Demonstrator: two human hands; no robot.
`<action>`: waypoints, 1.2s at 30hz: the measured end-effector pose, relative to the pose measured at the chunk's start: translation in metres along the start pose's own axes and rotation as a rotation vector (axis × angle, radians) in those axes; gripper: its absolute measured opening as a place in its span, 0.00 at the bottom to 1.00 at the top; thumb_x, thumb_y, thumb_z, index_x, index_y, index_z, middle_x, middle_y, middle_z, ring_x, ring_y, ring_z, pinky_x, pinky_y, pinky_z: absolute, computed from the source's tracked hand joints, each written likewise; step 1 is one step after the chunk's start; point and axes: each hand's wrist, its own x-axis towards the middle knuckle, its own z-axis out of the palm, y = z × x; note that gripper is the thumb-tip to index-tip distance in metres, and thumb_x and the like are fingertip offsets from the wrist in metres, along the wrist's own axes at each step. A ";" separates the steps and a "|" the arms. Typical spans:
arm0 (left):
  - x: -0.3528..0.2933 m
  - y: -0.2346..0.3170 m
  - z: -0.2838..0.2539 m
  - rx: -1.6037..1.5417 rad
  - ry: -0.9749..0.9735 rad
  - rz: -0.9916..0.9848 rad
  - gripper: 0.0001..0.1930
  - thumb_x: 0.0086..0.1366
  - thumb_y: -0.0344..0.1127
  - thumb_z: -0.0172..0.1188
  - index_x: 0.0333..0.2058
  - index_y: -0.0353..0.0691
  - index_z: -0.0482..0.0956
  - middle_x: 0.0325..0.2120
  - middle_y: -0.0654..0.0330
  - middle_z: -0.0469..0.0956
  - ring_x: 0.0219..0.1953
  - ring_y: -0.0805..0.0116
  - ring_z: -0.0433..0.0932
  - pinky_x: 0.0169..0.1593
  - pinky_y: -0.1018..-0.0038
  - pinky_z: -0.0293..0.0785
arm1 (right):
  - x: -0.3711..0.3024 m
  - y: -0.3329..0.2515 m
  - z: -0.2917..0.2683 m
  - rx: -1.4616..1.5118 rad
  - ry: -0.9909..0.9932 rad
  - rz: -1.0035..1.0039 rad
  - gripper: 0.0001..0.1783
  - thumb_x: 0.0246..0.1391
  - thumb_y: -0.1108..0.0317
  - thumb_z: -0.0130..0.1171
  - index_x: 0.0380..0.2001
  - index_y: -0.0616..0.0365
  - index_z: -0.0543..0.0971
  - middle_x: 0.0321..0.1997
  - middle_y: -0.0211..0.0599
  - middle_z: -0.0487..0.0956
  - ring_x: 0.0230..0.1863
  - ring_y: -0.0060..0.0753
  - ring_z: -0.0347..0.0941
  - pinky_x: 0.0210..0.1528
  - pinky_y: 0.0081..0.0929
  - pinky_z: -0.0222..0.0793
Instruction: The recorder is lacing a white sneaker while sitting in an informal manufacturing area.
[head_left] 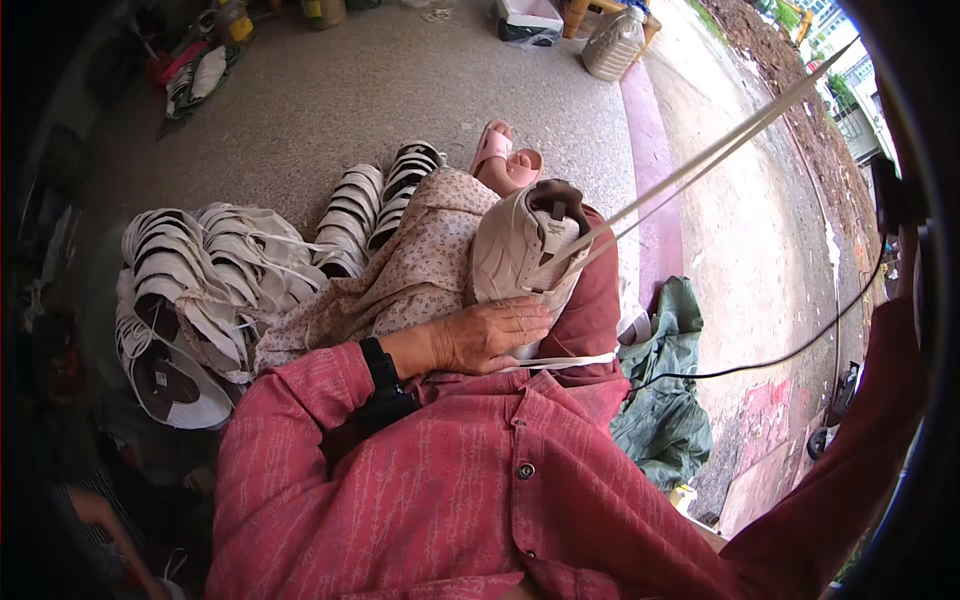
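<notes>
A beige sneaker (505, 250) with a brown-lined collar rests on my lap, over a floral cloth (425, 240) and my red trouser leg. My left hand (490, 335) lies across the lower part of the sneaker and holds it, fingers stretched together over it. Pale shoelaces (700, 155) run taut from the sneaker up to the far right. That way my right arm (850, 440) reaches up; its hand is lost in the dark rim, where the laces end. Another white lace (570, 361) crosses my lap below the sneaker.
Stacked white-and-black shoe uppers (175, 270) lie at my left, with two more rows (350, 215) ahead. Pink slippers (505, 160) are beyond my knees. A green cloth (665, 400) lies at my right, near a black cable (770, 368). A plastic jug (613, 45) stands farther off.
</notes>
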 end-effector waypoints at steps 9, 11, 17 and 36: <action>-0.002 0.021 -0.023 -0.040 0.204 -0.066 0.18 0.57 0.31 0.63 0.46 0.36 0.77 0.49 0.51 0.76 0.54 0.52 0.75 0.61 0.61 0.68 | -0.043 -0.023 0.094 0.316 -0.646 0.223 0.14 0.60 0.59 0.57 0.30 0.58 0.73 0.20 0.36 0.76 0.13 0.18 0.70 0.12 0.17 0.62; 0.004 0.021 -0.038 0.108 0.297 -0.108 0.15 0.57 0.32 0.63 0.43 0.37 0.78 0.45 0.53 0.77 0.49 0.53 0.76 0.56 0.62 0.70 | -0.061 -0.032 0.143 0.517 -0.443 0.133 0.14 0.61 0.58 0.56 0.33 0.60 0.75 0.22 0.33 0.77 0.16 0.18 0.71 0.16 0.17 0.65; 0.034 -0.009 -0.059 0.258 0.325 -0.207 0.14 0.50 0.30 0.67 0.37 0.41 0.78 0.41 0.56 0.72 0.47 0.56 0.72 0.54 0.63 0.68 | -0.135 -0.074 0.306 1.267 -0.209 0.120 0.07 0.63 0.70 0.54 0.38 0.63 0.77 0.38 0.38 0.82 0.44 0.30 0.79 0.50 0.27 0.74; 0.016 -0.013 -0.051 0.172 0.386 -0.326 0.10 0.52 0.30 0.68 0.33 0.41 0.77 0.45 0.57 0.74 0.47 0.55 0.72 0.52 0.64 0.69 | -0.191 -0.153 0.431 1.252 0.140 0.395 0.08 0.65 0.68 0.54 0.36 0.62 0.72 0.35 0.33 0.76 0.37 0.19 0.67 0.41 0.20 0.67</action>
